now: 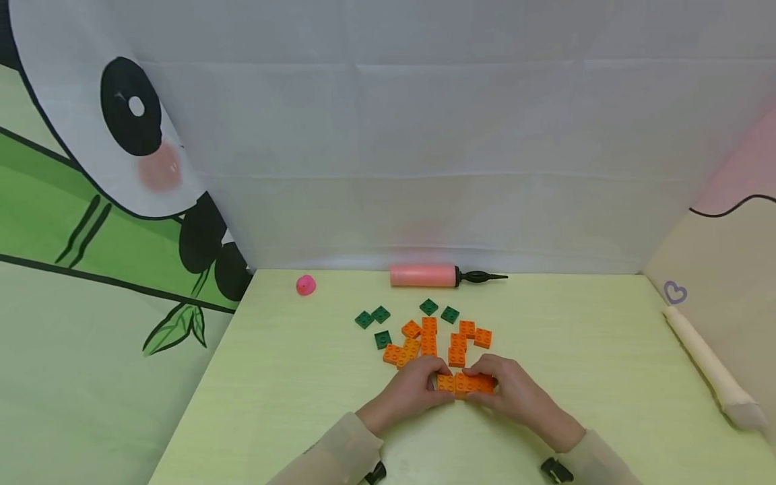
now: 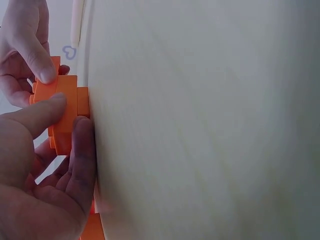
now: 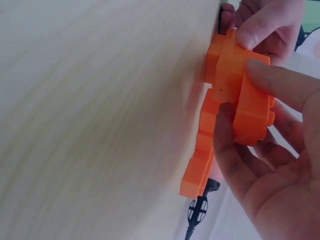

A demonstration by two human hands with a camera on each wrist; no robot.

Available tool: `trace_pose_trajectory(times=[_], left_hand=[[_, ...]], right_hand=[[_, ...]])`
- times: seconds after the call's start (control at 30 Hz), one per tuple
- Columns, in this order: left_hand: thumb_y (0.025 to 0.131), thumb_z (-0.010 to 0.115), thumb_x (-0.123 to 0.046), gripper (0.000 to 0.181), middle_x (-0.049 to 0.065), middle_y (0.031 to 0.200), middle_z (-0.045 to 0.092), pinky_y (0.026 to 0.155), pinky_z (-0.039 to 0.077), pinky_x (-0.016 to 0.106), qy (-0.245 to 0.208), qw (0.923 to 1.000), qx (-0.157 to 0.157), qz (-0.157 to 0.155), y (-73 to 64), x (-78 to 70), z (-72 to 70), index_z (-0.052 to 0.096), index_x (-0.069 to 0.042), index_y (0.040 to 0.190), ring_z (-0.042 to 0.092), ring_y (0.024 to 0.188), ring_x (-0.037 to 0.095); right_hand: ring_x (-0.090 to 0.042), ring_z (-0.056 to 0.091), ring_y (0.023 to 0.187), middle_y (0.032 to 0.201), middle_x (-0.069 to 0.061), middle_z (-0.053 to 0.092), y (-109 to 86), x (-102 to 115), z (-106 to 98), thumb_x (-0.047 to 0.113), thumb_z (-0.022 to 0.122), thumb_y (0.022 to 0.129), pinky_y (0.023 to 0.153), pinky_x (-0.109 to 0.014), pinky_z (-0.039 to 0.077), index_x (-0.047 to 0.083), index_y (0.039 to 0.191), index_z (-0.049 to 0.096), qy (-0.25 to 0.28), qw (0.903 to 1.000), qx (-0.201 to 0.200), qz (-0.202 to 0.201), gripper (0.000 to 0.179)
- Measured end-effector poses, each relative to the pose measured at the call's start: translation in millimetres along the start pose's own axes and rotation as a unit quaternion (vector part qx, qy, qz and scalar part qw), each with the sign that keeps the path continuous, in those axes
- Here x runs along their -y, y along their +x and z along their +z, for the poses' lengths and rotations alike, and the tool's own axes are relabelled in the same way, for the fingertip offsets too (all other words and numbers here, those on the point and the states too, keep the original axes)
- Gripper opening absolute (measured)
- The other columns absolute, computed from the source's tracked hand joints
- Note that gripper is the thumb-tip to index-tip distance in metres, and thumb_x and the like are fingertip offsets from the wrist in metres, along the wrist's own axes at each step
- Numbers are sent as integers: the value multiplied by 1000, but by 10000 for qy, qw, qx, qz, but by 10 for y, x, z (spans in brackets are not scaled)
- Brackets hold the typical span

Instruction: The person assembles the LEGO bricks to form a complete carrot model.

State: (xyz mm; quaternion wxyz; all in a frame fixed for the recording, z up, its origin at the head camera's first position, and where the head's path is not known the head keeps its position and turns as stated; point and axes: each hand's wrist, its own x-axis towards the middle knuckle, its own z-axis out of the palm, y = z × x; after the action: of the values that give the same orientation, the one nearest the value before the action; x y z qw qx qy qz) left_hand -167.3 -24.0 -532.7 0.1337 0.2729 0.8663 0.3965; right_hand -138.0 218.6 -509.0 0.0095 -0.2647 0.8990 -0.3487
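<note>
Both hands grip a joined stack of orange building bricks near the middle of the table. My left hand holds its left end, thumb on the near side and fingers curled round the far side. At the other end, my right hand pinches the bricks between thumb and fingers. In the left wrist view, the stack shows stepped layers, its lowest brick right at the tabletop. From the right wrist, an upper brick sits between the right thumb and fingers. The fingers hide part of the stack.
Loose orange bricks lie just beyond the hands, with more orange bricks to their right. Several green bricks are scattered farther back. A pink pump and a pink balloon lie near the back edge.
</note>
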Motion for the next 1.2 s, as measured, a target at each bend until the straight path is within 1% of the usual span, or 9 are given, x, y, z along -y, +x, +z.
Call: trace_pose_trajectory(times=[0.07,0.27,0.57,0.77,0.9,1.0,1.1,1.2], left_hand=[[90,84,-35,25,-14,90,59,67,46,23,16,10000,15,41,5,14,16,69,-20,104,50,71,5],[90,84,-37,26,-14,93,60,68,46,24,26,10000,34,-25,4,22,8,70,-21,104,50,72,5],[91,84,-34,29,-13,95,61,67,47,22,-46,10000,39,-54,-27,18,-19,72,-16,111,52,70,3],[91,83,-33,30,-13,102,63,70,49,23,-87,9999,98,-56,-60,13,-70,72,-17,114,54,72,3],[93,81,-38,29,-14,106,64,70,50,25,-155,9996,74,-205,-90,36,-131,72,-20,114,55,74,5],[96,77,-39,26,-15,105,65,69,50,26,-125,9993,-127,-338,-97,55,-197,73,-21,113,55,74,7],[98,76,-33,17,-14,101,66,71,51,27,145,9979,-570,-288,-83,70,-273,75,-20,109,56,77,7],[96,78,-26,12,-11,99,68,77,52,30,530,9922,-1098,-242,-71,82,-350,76,-17,104,58,83,9]], right_hand=[[-5,58,83,97,12,68,-5,0,-1,20,89,85,77,-30,54,13,109,78,-26,10000,-28,15,28],[-6,60,87,100,10,71,9,17,-14,18,90,84,81,-32,56,12,110,78,-31,9999,50,128,29],[-6,62,89,103,10,72,36,-2,-16,18,91,83,82,-31,56,14,108,78,142,9992,157,350,29],[-6,62,89,103,11,72,47,1,-20,18,90,83,83,-31,56,14,108,78,143,9988,227,408,29],[-7,62,90,103,11,72,51,7,-22,19,90,83,85,-33,56,14,108,78,99,9987,252,437,28],[-8,63,92,104,11,72,55,10,-22,19,90,83,87,-34,56,14,108,78,63,9985,267,483,28],[-9,64,93,105,11,72,57,13,-22,20,90,83,88,-36,56,14,109,78,32,9982,286,526,29],[-10,65,95,105,10,72,59,16,-24,21,90,83,89,-38,56,14,109,78,-11,9980,305,550,29]])
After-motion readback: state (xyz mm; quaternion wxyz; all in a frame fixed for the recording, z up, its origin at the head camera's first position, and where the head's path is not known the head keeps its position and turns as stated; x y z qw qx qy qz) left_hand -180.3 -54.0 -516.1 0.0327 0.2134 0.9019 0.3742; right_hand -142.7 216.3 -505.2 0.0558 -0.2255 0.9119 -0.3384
